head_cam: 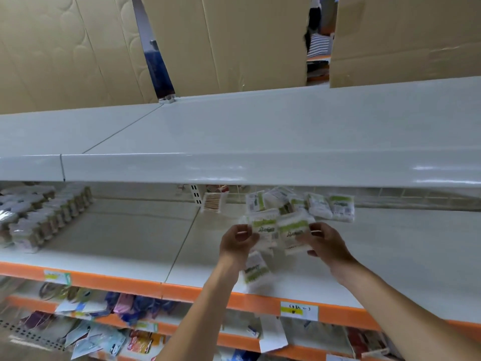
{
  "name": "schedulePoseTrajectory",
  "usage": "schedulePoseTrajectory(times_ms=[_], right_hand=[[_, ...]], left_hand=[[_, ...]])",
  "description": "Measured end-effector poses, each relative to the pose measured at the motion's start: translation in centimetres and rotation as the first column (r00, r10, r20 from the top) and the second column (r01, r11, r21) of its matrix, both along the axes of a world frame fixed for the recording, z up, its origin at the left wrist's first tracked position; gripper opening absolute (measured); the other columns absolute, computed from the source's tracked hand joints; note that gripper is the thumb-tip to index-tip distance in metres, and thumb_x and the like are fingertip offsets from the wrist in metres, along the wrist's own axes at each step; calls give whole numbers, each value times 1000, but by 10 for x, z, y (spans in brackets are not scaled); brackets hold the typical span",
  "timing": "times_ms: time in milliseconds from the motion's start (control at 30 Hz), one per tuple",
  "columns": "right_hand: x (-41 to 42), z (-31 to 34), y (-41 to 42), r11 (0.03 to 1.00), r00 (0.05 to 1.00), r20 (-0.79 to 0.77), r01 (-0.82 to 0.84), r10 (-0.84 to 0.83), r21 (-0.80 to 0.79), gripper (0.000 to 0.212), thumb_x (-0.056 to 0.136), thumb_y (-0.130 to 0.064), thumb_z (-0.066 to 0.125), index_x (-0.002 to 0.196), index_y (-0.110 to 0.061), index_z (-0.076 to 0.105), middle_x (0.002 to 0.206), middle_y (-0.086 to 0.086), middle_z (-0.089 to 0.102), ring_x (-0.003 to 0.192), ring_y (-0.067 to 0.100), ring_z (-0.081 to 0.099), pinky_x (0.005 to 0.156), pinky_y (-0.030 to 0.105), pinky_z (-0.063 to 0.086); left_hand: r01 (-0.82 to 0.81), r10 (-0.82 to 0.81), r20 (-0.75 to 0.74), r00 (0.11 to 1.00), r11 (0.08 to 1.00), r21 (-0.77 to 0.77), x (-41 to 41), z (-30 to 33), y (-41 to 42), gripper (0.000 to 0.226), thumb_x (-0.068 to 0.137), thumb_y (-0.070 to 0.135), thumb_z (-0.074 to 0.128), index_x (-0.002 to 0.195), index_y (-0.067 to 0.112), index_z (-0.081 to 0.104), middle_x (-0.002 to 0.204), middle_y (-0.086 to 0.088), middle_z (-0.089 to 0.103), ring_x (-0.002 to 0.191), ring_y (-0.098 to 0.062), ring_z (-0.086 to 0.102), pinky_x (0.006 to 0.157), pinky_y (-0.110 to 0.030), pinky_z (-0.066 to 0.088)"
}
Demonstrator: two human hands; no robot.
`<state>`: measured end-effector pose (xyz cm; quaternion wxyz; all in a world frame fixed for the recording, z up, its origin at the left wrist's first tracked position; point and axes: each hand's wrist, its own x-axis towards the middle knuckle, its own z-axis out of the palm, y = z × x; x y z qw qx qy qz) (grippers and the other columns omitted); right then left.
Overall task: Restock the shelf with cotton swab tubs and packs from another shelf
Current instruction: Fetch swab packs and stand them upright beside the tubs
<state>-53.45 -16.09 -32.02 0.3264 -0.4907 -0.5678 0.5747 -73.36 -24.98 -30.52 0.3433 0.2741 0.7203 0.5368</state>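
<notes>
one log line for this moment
left hand: grips green-labelled cotton swab pack | right hand: grips second pack | over white shelf

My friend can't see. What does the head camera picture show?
Two hands, left hand and right hand, each hold a green-labelled cotton swab pack above a white shelf with an orange edge. More packs lie behind, and one pack sits below the left hand.
</notes>
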Motion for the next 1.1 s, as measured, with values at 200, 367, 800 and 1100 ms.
schedulePoseTrajectory(times_ms=[200,367,800,1100], right_hand=[[-28,17,1,989,990,6,-140,140,44,26,77,-19,83,98,-12,69,93,3,73,86,16,65,69,28,46],[-76,19,-8,960,960,-13,-278,278,17,24,77,-14,83,96,-8,70,91,7,75,81,20,67,65,28,51],[-210,23,-84,848,846,-64,-530,530,13,28,81,-14,80,106,-20,69,96,-2,76,90,14,69,69,25,51],[-298,19,-140,830,826,-90,-558,556,4,22,79,-13,79,100,-17,72,88,-4,78,86,16,72,71,28,50]], left_hand=[[-142,142,11,990,990,17,-29,7,-28,17,85,2,73,100,6,65,84,-1,71,65,-9,61,51,-9,45],[-281,280,28,960,959,45,-59,9,-72,21,83,5,76,98,15,64,81,2,68,71,-12,61,60,-16,47],[-475,476,9,879,877,70,-146,14,-183,15,87,9,72,102,8,67,96,-6,72,79,-12,65,67,-19,48],[-506,506,26,862,859,83,-228,11,-238,11,88,11,71,99,9,67,89,-5,68,75,-14,62,67,-25,49]])
